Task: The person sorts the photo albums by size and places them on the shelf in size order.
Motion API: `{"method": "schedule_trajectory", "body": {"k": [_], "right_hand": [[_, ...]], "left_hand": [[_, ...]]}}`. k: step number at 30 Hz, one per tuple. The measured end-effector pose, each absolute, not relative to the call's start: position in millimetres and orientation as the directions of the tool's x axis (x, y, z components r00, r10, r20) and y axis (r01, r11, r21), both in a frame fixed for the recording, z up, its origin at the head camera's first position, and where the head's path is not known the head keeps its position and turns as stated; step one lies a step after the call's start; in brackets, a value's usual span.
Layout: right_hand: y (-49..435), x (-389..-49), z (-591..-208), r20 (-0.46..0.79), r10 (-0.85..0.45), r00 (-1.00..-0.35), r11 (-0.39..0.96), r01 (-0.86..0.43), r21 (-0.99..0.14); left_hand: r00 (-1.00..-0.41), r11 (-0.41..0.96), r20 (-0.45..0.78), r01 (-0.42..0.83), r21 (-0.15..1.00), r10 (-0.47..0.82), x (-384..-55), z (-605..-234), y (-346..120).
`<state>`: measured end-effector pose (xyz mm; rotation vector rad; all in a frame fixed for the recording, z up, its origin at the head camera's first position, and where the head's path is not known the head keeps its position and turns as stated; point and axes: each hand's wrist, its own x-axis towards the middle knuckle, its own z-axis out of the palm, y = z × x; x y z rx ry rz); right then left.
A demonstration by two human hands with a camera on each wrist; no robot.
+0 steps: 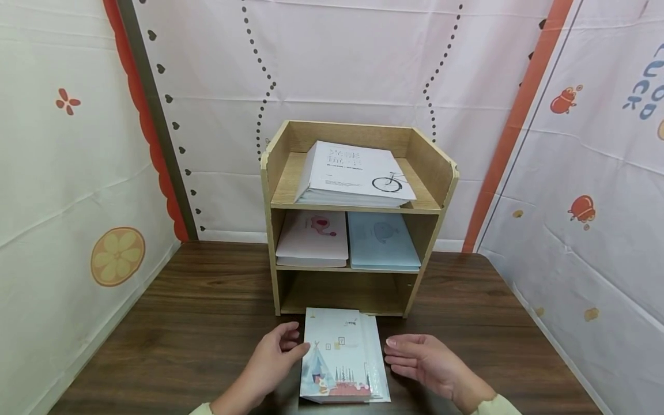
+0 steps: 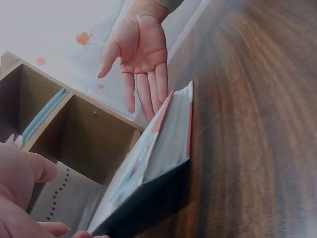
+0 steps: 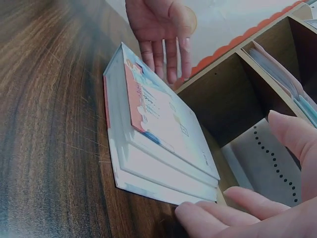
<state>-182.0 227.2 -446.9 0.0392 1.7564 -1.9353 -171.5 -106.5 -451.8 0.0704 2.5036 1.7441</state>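
A thick hardcover book [image 1: 334, 363] with a blue tent printed on its pale cover lies on the dark wooden table [image 1: 181, 328]. In the right wrist view its cover and page blocks [image 3: 163, 163] splay apart along one side. My left hand [image 1: 272, 360] is at the book's left edge, fingers relaxed and thumb extended over the edge; whether the thumb touches it I cannot tell. On the opposite side, my right hand [image 1: 427, 366] hovers just off the right edge, fingers loosely extended, holding nothing.
Behind the book stands a wooden desk shelf [image 1: 358, 269]. Its top bears a thick white stack with a bicycle print [image 1: 358, 173]. On the middle level lie a pink folder [image 1: 313, 236] and a blue folder [image 1: 384, 239]. Printed cloth curtains [image 1: 353, 57] surround the table.
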Motion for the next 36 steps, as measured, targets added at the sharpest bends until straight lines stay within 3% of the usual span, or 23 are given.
{"method": "schedule_trajectory", "body": {"k": [9, 16, 36], "right_hand": [[230, -182, -445, -0.386, -0.386, -0.838, 0.01, 0.415, -0.91], [230, -182, -444, -0.408, -0.424, -0.809, 0.006, 0.448, -0.894], [227, -178, -452, -0.402, -0.402, -0.822, -0.065, 0.464, -0.883]], "left_hand": [[-0.977, 0.318, -0.145, -0.09, 0.944, 0.155, -168, -462, -110], [-0.957, 0.215, -0.193, -0.146, 0.966, 0.217, -165, -467, -109], [-0.947, 0.139, -0.176, -0.142, 0.98, 0.27, -163, -480, -101]]}}
